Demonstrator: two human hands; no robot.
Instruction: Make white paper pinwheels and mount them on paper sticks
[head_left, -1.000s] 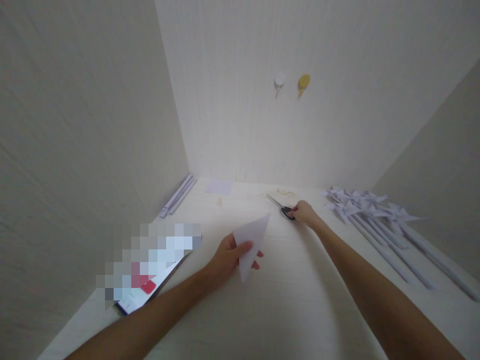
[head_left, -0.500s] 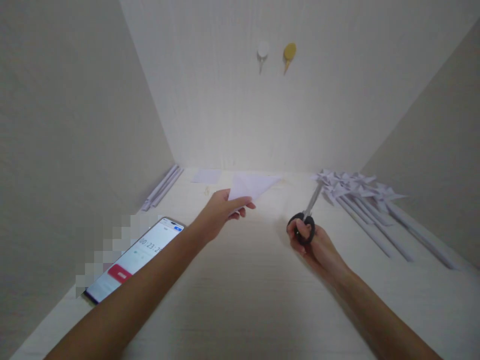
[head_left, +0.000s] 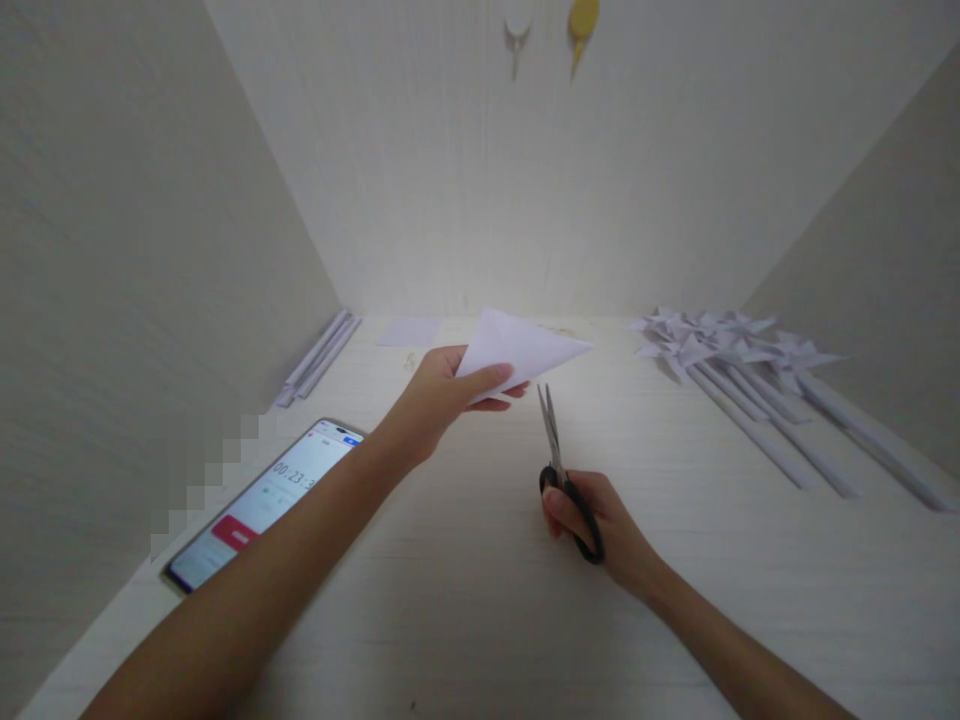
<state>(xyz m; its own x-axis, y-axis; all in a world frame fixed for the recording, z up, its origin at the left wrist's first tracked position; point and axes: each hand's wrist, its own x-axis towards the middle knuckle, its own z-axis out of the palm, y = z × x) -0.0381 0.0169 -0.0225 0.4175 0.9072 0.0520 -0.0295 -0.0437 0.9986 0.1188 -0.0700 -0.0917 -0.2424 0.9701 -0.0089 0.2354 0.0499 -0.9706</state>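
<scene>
In the head view my left hand (head_left: 454, 400) pinches a white sheet of paper (head_left: 517, 348) between thumb and fingers. The paper looks folded into a triangle, its sharp corner pointing right. My right hand (head_left: 592, 510) grips black-handled scissors (head_left: 555, 450), with thumb and fingers in the loops. The metal blades are slightly parted and point up toward the paper, just below it and apart from it. Part of the paper's lower left edge is hidden by my left thumb.
A phone (head_left: 259, 510) showing a running timer lies under my left forearm. Rolled paper sticks (head_left: 319, 358) rest at the left wall, beside a flat paper square (head_left: 409, 331). Several paper pinwheels (head_left: 697, 350) on sticks lie at right. A white hook (head_left: 517, 25) and a yellow hook (head_left: 583, 20) hang on the back wall.
The scissors have moved left toward the paper, and their blades have parted. My left hand has raised the paper slightly and tilted it. The camera view has tipped downward.
</scene>
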